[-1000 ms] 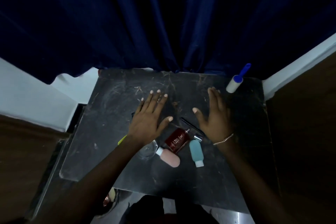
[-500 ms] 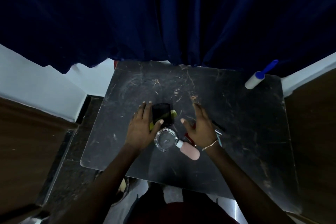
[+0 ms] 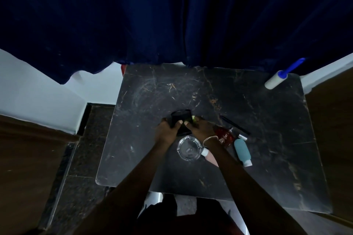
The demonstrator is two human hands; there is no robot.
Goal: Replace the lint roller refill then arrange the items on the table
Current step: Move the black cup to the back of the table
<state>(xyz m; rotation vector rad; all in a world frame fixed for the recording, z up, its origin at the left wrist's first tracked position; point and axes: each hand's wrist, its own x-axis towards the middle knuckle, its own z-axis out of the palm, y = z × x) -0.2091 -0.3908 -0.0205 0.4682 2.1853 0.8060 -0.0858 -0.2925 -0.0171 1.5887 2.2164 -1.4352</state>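
Head view
Left hand (image 3: 165, 131): fingers closed on the black case (image 3: 181, 120), thumb on top.
Right hand (image 3: 200, 127): also grasping the case, from its right side.
Lint roller (image 3: 278, 78): far right corner of the table (image 3: 145, 105), well apart from both hands.
Glass ashtray (image 3: 189, 148): just below the hands.

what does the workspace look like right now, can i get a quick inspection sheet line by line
surface: dark marble-look table, scratched and scuffed
job's things: lint roller with blue handle lies at the far right corner, untouched
clutter: glass ashtray, red bottle, teal bottle, pink bottle partly under the right forearm, black pen, all near the table's middle
hands: left hand and right hand both grip a black case; something yellow-green shows at its right edge
cables: nothing seen
surroundings: dark blue curtain behind, white wall at left, dark stone floor below
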